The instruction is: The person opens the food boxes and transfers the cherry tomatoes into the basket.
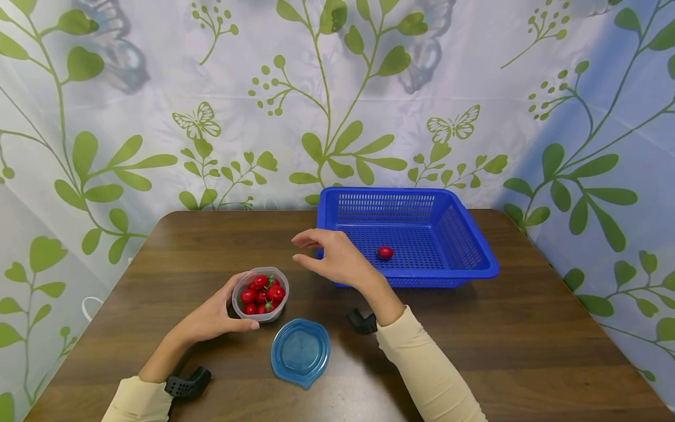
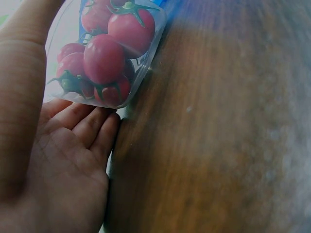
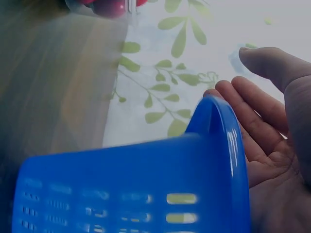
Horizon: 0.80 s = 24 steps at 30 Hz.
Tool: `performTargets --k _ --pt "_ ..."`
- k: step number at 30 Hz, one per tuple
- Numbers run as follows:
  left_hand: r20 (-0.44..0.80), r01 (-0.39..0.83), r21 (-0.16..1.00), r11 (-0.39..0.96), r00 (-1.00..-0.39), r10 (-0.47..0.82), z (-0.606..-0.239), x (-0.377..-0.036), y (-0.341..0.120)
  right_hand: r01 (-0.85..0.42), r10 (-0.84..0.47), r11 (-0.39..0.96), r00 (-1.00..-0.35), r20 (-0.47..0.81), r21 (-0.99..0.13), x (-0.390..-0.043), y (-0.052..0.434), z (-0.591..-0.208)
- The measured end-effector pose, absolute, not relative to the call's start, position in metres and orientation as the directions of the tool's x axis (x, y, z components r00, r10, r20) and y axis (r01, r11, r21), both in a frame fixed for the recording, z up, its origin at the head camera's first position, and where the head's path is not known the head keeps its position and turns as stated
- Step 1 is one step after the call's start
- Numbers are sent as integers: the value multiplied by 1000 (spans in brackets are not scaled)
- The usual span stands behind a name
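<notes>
Left hand [image 1: 211, 319] grips the tub [image 1: 261, 294] of cherry tomatoes [image 1: 262, 293], thumb along the near wall, fingers wrapped round the far-left side; tub sits on the table [image 1: 527, 340], lid off. Right hand [image 1: 337, 258] is empty, fingers relaxed and spread, hovering between tub and basket [image 1: 422, 199], just at the basket's near-left corner. One tomato [image 1: 385, 252] already lies on the basket floor; lid [image 1: 300, 351] lies flat on the table just in front of the tub.

Risks, as I judge them:
- tub is light and full; a reach in with the right hand could tip it if the left grip slackens; tomatoes would then roll off the table
- tomatoes are smooth and round, stems tangled; pinching one could drag a neighbour out over the rim
- right hand is close to the basket wall; a knock could shift the basket
- a dropped tomato could bounce on the mesh floor; the walls look high enough to hold it

View differences:
- head view alone gives the layout: tub, lid, basket, both hands, the lone tomato
- left wrist view shows the palm [image 2: 53, 170] and fingers [image 2: 92, 128] under and beside the tub wall [image 2: 141, 73], tomatoes pressed against the clear plastic; contact is plain here, only partly visible from the head
- right wrist view shows the open palm [image 3: 272, 160] with nothing in it, and the basket rim [image 3: 214, 126] right beside the fingers; the basket floor is blurred there, so the lone tomato cannot be made out
</notes>
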<state>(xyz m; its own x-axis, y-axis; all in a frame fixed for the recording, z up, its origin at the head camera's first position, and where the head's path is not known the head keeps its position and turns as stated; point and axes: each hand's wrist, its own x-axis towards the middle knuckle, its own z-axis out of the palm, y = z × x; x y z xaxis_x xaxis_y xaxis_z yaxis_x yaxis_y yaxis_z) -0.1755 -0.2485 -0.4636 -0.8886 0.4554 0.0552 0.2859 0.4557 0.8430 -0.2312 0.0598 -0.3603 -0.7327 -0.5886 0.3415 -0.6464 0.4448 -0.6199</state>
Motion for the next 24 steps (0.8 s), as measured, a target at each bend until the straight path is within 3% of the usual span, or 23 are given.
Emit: performTargets --k 16,24 --pt "62 298 837 460 -886 460 -462 -176 -249 -688 -679 455 -679 280 -566 -216 37 -365" --pt "52 285 843 456 -888 458 -464 -175 -249 -737 -723 479 -640 262 -477 -207 27 -364"
